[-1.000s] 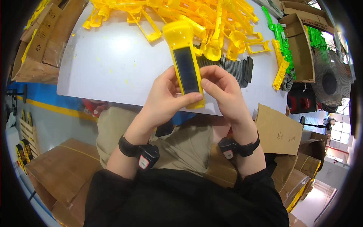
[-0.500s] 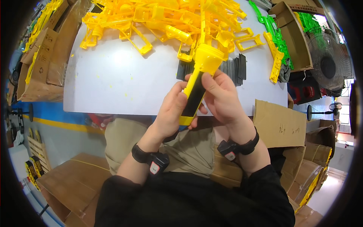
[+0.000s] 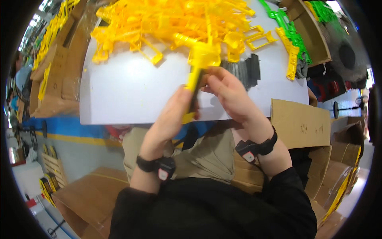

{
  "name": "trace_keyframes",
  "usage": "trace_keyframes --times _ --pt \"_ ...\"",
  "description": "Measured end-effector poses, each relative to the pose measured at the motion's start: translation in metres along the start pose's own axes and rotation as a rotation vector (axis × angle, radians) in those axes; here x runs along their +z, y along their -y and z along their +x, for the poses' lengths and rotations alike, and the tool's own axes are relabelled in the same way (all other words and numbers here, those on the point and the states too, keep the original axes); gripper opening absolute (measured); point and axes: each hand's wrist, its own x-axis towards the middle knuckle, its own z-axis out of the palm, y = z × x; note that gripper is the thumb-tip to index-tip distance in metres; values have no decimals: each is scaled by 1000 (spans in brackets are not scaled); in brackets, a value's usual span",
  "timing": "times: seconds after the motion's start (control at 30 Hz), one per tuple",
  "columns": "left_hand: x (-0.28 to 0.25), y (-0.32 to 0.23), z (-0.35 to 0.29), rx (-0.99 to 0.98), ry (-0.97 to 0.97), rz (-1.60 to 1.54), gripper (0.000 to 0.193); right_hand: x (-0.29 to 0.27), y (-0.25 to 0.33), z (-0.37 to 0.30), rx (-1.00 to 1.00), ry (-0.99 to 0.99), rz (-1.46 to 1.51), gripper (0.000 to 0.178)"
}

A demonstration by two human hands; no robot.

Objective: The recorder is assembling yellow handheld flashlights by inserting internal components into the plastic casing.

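Note:
A yellow flashlight (image 3: 195,77) with a wide head and a black panel along its body is held over the front of the white table, head pointing away from me. My left hand (image 3: 171,113) is closed around the lower body from the left. My right hand (image 3: 229,93) comes in from the right, thumb and fingers curled and pressed against the body just below the head. Motion blur softens the flashlight, and its far side is hidden. Just beyond my right hand lies a row of thin black strips (image 3: 248,71).
A large heap of yellow plastic parts (image 3: 159,24) covers the table's far side. Green parts (image 3: 292,38) and a yellow piece (image 3: 293,61) lie at the right. Cardboard boxes (image 3: 59,75) flank the table, with a flap (image 3: 300,123) near my right forearm. A fan (image 3: 346,55) stands right.
The flashlight has turned more upright and edge-on, showing less of its black panel. My right thumb has moved off the panel to the body's right edge. The whole view has shifted slightly.

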Motion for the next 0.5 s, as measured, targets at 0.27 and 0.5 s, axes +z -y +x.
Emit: trace_keyframes --times 0.27,0.5 --pt "-146 -38 -31 -122 -735 1193 46 -37 -4 23 -447 -535 -352 39" --pt "-181 -10 -26 347 -906 1443 48 -40 2 11 -686 -684 -733 35"
